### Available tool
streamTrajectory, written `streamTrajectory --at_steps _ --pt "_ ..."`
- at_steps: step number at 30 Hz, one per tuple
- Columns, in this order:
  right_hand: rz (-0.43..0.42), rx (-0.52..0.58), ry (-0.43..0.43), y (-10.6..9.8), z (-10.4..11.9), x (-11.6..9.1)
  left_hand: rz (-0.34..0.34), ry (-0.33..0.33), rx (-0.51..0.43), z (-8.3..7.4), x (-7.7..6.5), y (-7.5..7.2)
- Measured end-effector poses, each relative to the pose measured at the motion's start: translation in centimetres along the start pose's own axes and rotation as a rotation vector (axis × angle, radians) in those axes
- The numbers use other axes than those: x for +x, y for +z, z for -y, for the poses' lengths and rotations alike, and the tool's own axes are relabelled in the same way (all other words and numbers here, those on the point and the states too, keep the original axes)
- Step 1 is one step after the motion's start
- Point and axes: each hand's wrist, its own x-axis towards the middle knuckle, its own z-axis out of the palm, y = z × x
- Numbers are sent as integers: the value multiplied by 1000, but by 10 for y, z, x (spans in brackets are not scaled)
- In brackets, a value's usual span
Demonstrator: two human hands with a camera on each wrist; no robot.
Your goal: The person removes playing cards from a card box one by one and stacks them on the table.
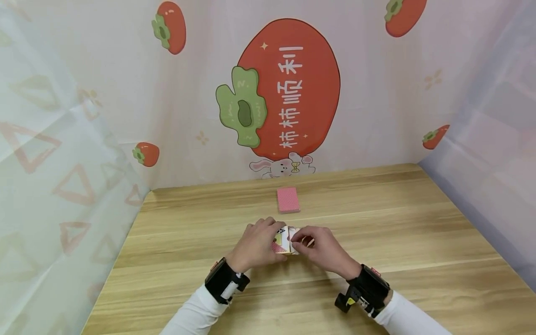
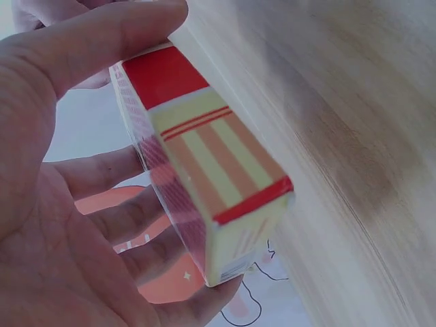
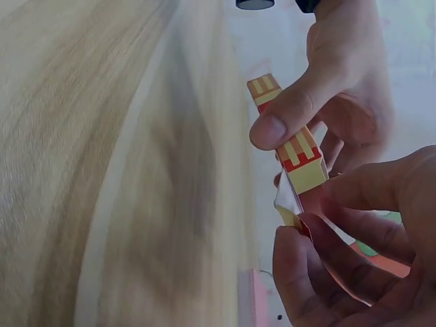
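Observation:
A cream, red and orange playing-card box (image 1: 284, 240) is held just above the table between both hands. My left hand (image 1: 257, 244) grips its body; in the left wrist view, the thumb lies along one side of the box (image 2: 211, 153) and the fingers support the other. At the right end, an end flap (image 3: 289, 197) stands folded out in the right wrist view. My right hand (image 1: 322, 249) pinches this flap with thumb and fingertips. Whether cards are inside the box is hidden. Beyond the hands lies a red-patterned deck of cards (image 1: 288, 200), face down.
The wood-grain table (image 1: 377, 209) extends to both sides of the hands. A printed cloth backdrop (image 1: 368, 116) with persimmon pictures rises at its back edge, and pale cloth side panels (image 1: 54, 163) flank it. Each wrist wears a black camera strap.

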Motion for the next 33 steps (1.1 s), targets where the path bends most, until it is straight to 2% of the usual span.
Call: streamTrajectory --at_steps 5,11,19,26,33 --pt "-31 47 66 4 0 1 -7 16 31 -2 0 -1" --pt "-53 57 107 6 2 2 9 19 55 -3 0 -2" --pt "-60 35 109 6 2 3 17 17 36 -4 0 -3" --pt "-40 30 121 4 0 5 18 9 8 -6 0 -4" --pt "22 8 136 2 -3 12 26 6 -1 -7 1 -2"
